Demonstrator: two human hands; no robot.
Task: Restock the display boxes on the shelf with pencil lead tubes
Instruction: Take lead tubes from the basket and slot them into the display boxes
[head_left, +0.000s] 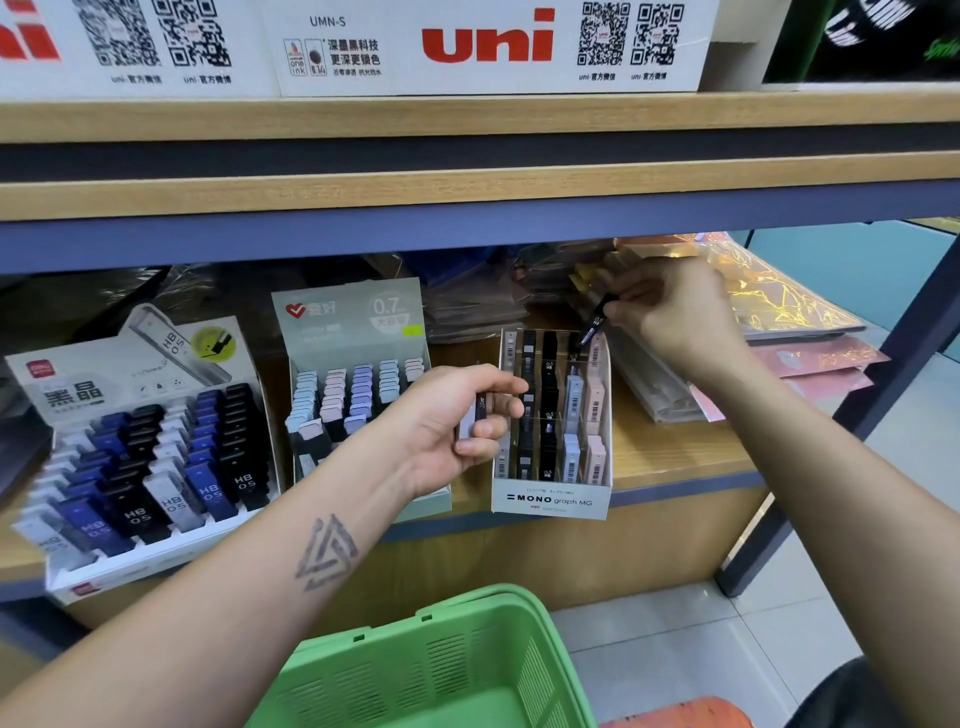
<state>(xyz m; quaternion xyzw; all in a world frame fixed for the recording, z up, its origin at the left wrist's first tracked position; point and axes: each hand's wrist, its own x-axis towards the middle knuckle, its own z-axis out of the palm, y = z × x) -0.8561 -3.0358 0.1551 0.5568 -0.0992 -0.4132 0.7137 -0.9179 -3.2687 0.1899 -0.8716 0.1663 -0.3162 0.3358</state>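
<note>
Wooden shelf (670, 467), three display boxes (551, 499), both hands (457, 421) gripping lead tubes (592, 325).

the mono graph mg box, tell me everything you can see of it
The MONO graph MG box is a white, cardboard-looking display tray at the front edge of the wooden shelf, right of the 0.7 box. Its low front panel carries the black brand lettering. Inside, lead tubes stand in columns: white barcoded ones, black 0.5 HB ones, pale blue and pink. The left hand, gripping a few tubes, overlaps its left side; the right hand pinches a black tube over its back row.
</note>
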